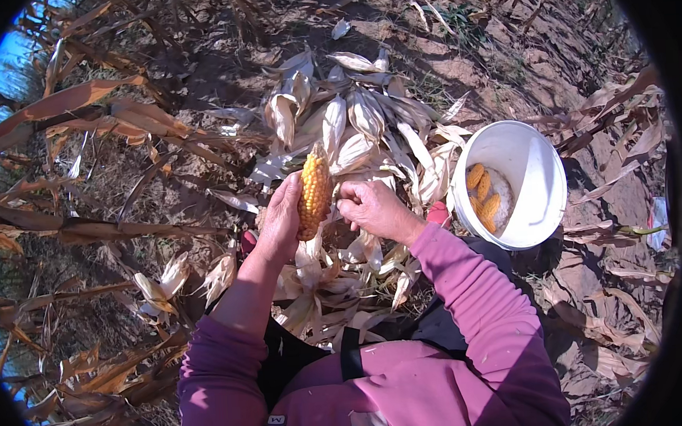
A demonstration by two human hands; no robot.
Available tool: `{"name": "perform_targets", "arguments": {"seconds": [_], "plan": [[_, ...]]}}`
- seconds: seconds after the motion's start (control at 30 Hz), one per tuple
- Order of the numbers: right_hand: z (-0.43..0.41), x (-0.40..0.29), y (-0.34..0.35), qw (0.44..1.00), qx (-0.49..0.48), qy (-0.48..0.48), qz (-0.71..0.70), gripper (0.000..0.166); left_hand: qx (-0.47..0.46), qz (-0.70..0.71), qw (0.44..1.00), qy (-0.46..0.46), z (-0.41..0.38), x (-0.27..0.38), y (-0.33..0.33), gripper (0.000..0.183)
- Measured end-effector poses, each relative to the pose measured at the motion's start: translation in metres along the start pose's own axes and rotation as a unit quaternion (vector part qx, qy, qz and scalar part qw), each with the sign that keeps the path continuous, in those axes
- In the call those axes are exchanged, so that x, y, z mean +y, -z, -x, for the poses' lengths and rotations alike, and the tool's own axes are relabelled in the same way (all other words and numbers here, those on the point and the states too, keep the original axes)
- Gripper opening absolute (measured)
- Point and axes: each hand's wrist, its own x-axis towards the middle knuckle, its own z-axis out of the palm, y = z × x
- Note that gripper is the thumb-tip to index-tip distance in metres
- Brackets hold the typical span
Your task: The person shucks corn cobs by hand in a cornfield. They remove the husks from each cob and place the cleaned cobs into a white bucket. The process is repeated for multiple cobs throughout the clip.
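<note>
My left hand (281, 222) is wrapped around a husked ear of yellow corn (315, 194), tip upward and slightly tilted. The kernels are bare, and a dry brownish tuft shows at the tip. Just right of the ear is my right hand (378, 208), its fingers curled in and the thumb against them. Whether a thin strand of silk lies between those fingertips is too small to tell. Beneath and beyond both hands spreads a heap of pale dry corn husks (365, 113). More loose husks (316, 295) lie between my legs.
A white plastic bucket (539, 194) stands by my right leg, with several husked corn ears (485, 197) at its bottom. Dry corn stalks (99, 225) lean in from the left. A still-husked ear (162, 286) hangs there. Bare soil (443, 57) shows behind the heap.
</note>
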Motion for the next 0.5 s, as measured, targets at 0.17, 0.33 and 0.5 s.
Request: {"name": "perform_targets", "arguments": {"seconds": [0.17, 0.33, 0.5], "plan": [[0.009, 0.009, -0.004, 0.964, -0.081, 0.14, 0.212, 0.03, 0.008, 0.043, 0.999, 0.031, -0.003, 0.005, 0.007, 0.042], [-0.002, -0.003, 0.006, 0.995, 0.081, 0.055, -0.013, 0.028, -0.027, 0.042, 0.999, 0.022, -0.002, 0.0, 0.007, 0.037], [-0.003, -0.008, 0.004, 0.993, 0.111, 0.037, -0.023, 0.032, -0.056, 0.027, 0.998, 0.016, -0.001, -0.005, 0.005, 0.037]]}}
